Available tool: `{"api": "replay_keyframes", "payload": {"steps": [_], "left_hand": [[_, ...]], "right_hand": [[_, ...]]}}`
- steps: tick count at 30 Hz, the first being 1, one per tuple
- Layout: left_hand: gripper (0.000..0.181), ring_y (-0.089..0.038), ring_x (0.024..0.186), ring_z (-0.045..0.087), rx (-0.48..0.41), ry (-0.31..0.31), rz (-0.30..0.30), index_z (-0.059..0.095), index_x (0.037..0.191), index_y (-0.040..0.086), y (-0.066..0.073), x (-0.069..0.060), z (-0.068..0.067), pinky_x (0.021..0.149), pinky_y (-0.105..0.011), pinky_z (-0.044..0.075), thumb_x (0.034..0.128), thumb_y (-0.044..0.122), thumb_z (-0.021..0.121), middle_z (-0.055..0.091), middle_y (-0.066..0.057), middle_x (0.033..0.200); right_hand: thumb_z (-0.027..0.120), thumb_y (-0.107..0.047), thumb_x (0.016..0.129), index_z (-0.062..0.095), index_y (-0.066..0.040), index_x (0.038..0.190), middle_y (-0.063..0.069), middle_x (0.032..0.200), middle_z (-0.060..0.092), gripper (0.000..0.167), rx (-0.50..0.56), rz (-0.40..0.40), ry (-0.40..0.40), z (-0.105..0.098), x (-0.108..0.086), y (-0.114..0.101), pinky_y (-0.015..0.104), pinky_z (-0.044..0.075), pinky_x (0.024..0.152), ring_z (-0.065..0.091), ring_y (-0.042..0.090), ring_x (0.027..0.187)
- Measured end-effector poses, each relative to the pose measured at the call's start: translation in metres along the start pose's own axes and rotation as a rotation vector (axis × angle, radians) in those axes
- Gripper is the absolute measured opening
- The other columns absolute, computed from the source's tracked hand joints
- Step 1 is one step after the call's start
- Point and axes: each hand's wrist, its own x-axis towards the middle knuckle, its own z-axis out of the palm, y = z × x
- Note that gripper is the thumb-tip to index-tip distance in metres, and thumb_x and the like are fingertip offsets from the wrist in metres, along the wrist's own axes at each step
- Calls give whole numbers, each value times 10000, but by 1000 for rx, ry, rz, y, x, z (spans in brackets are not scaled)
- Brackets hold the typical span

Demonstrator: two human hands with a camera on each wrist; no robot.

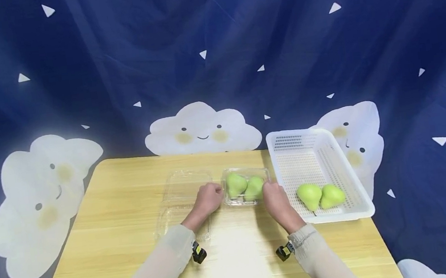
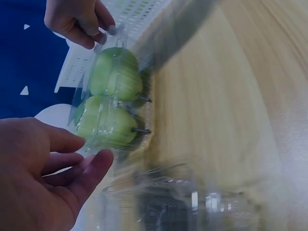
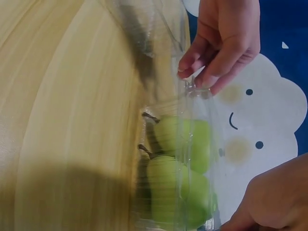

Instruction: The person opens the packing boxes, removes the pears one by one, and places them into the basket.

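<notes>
A clear plastic clamshell box (image 1: 248,171) stands on the table with two green pears (image 1: 236,184) inside, and its lid lies over them. My left hand (image 1: 209,197) pinches the box's left end between thumb and fingers, as the left wrist view shows. At the opposite end my right hand (image 1: 276,199) grips the rim with bent fingers; in the right wrist view this hand (image 3: 274,197) is partly cut off. Both pear stems point toward the near side of the box. Left of it, partly behind my left forearm, a second clear clamshell (image 1: 187,185) lies spread open.
A white perforated plastic basket (image 1: 344,161) sits at the table's right side, holding two more green pears (image 1: 310,195) near its front. The wooden table (image 1: 104,227) ends at a dark blue curtain (image 1: 112,55) with clouds.
</notes>
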Motion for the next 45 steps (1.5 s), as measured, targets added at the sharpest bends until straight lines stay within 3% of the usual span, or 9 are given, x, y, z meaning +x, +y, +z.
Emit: {"api": "replay_keyframes", "payload": {"steps": [6,15,24,32,40,45], "left_hand": [[512,-72,476,231,0,26,39,236,583,200,-4,-2,5,431,-137,209,921,-70,509,209,78,533],[444,-86,411,343,-43,23,-48,341,501,193,-8,-6,4,412,-166,266,790,-129,442,425,60,433],[377,-76,430,285,-55,57,-74,331,522,205,-15,-19,-1,396,-160,215,731,-91,432,323,86,463],[335,-96,432,387,-50,91,-133,434,531,201,-21,-31,-11,426,-194,304,754,-44,485,486,55,471],[344,-103,418,367,-16,89,-169,431,526,196,-20,-45,-17,421,-200,289,757,-59,445,481,47,458],[355,-89,428,317,23,117,-166,376,529,198,-19,-55,-18,424,-192,259,767,-59,433,407,67,455]], "right_hand": [[557,153,867,656,71,804,267,719,685,142,37,5,-4,1,-2,0,445,614,501,683,393,597],[557,168,823,655,95,834,234,694,664,123,84,-19,-20,1,-11,-3,388,592,476,645,340,559],[570,193,755,614,68,755,200,630,634,133,40,-125,67,-2,-26,-12,371,550,434,609,305,517],[488,167,910,658,80,902,153,652,633,191,158,-68,-106,-1,-32,-18,170,423,370,560,185,488],[497,136,955,668,64,974,121,645,625,187,164,-126,-123,-4,-41,-20,165,386,378,518,140,488],[563,158,909,676,76,1012,120,655,644,174,175,-171,-114,-2,-48,-24,149,416,410,544,137,510]]}}
